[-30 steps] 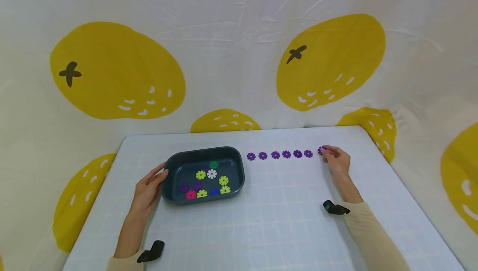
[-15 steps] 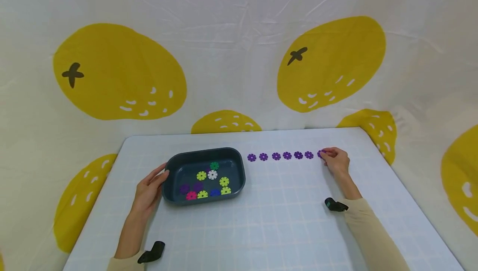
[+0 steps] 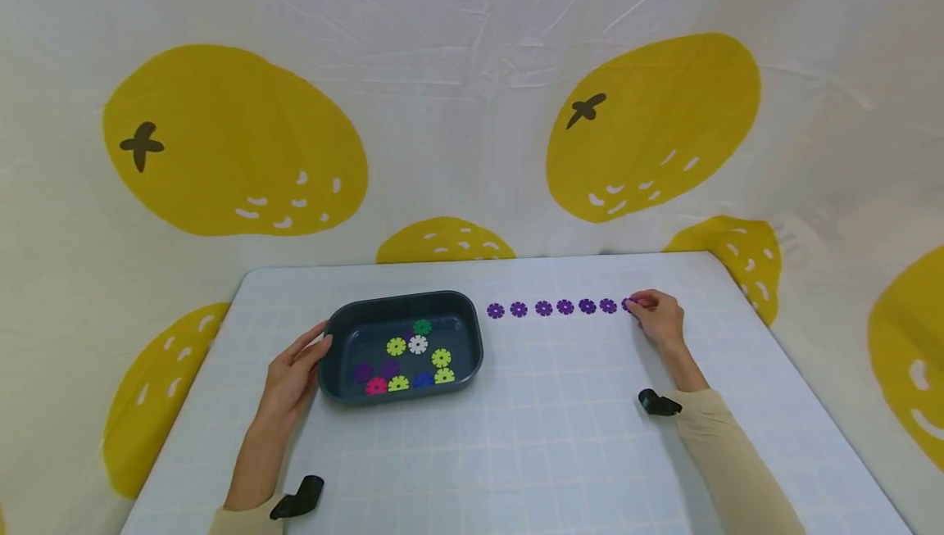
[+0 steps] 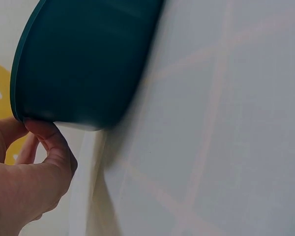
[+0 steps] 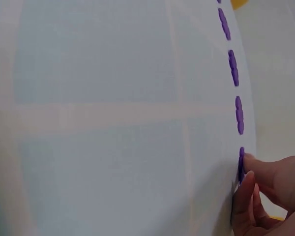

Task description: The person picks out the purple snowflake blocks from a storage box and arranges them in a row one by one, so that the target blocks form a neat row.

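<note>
Discs point(image 3: 543, 308) — six purple ones laid in spaced row on table point(image 3: 516, 453), right of tray point(image 3: 369, 334). Seventh disc point(image 3: 626, 303) at row's right end, in line, pinched by right hand point(image 3: 659, 315); placement looks nearly done. Left hand point(image 3: 290, 383) grips tray's left end. Not laid out: at least two purples point(image 3: 363, 372), plus yellow, green, white, blue, pink — all in tray. Discs flat, notched edges, likely plastic. Tray dark, smooth, rounded corners. Table pale, faint grid.

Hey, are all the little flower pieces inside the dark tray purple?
No, the dark tray also has a white piece, a green piece and a pink piece in it.
</note>
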Demonstrator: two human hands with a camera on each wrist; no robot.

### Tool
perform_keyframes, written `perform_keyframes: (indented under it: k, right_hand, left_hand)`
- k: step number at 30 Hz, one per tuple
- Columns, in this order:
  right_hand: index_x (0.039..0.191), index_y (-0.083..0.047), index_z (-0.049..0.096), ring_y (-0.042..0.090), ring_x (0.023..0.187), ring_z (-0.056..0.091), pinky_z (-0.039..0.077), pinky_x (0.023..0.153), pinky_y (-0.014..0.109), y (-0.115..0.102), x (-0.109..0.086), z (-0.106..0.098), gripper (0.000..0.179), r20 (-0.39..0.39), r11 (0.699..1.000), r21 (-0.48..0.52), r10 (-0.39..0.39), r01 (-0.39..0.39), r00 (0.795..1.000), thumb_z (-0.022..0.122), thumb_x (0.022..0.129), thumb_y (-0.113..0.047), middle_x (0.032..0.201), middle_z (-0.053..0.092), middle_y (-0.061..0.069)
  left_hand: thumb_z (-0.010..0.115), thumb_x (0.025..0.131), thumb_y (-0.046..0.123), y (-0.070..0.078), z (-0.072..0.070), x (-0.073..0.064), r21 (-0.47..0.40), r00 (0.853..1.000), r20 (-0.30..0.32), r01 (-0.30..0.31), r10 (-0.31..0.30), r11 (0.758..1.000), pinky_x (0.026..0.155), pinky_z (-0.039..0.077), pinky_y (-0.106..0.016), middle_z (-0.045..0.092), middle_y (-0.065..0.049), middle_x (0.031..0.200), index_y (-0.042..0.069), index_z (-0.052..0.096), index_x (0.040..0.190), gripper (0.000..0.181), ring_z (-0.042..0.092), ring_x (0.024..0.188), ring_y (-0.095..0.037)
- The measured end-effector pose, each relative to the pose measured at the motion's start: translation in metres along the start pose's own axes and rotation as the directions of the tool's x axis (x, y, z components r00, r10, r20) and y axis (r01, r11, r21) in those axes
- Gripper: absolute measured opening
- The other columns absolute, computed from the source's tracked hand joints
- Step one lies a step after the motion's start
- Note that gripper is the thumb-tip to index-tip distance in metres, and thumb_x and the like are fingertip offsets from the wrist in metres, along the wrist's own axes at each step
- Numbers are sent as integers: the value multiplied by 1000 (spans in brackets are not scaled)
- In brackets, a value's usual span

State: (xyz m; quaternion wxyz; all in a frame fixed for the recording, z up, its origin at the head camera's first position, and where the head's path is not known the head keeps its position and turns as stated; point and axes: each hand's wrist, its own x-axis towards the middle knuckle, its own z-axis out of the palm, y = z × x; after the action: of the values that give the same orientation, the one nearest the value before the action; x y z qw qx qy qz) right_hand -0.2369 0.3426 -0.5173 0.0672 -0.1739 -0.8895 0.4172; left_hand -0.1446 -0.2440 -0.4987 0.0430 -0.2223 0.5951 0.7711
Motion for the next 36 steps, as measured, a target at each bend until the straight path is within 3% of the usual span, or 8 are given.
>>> perform_keyframes:
  k: [4,9,13,21,25,36]
  right_hand:
    - [122,6,66,20,73,57,47,57,15,-1,-1,1,29,-6,1000,-8,-4,4,1000,67,101,-14,101,63,20]
    - [128,4,62,26,87,57,44,60,14,-3,-4,-1,33,-17,999,0,55,-55,998,61,105,-20,110,61,20]
    - [127,3,62,25,91,55,45,62,15,-8,-7,-2,33,-6,999,23,42,-42,999,56,107,-23,112,61,19]
    - [125,3,62,24,88,59,48,65,14,-28,-17,2,31,58,996,61,-74,71,996,58,107,-22,112,61,19]
    - [124,2,62,27,96,60,49,70,13,-41,-23,9,31,109,988,76,-143,135,984,59,106,-23,115,63,20]
    - [119,0,66,31,103,61,47,78,14,-79,-33,30,27,141,954,110,-294,280,945,65,104,-22,112,67,19]
  left_hand:
    - [78,94,28,0,1,0,4,1000,-3,-13,13,1000,79,48,-14,73,15,100,21,60,147,57,62,93,0]
    - [78,94,28,-1,2,1,1,1000,10,-15,15,1000,80,49,-14,72,14,100,17,56,149,60,62,94,0]
    - [77,94,28,-1,2,1,8,1000,11,-20,20,1000,79,49,-14,72,14,101,18,57,149,59,62,93,0]
    - [77,95,28,0,0,1,2,1000,-2,10,-10,1000,81,49,-14,72,15,100,18,53,152,62,61,93,0]
    - [77,95,28,1,-1,1,4,1000,-8,21,-21,1000,82,49,-14,72,16,100,18,52,152,64,62,94,0]
    - [78,93,31,1,0,1,31,1000,-7,2,-1,1000,80,48,-14,71,16,102,19,55,151,63,61,94,0]
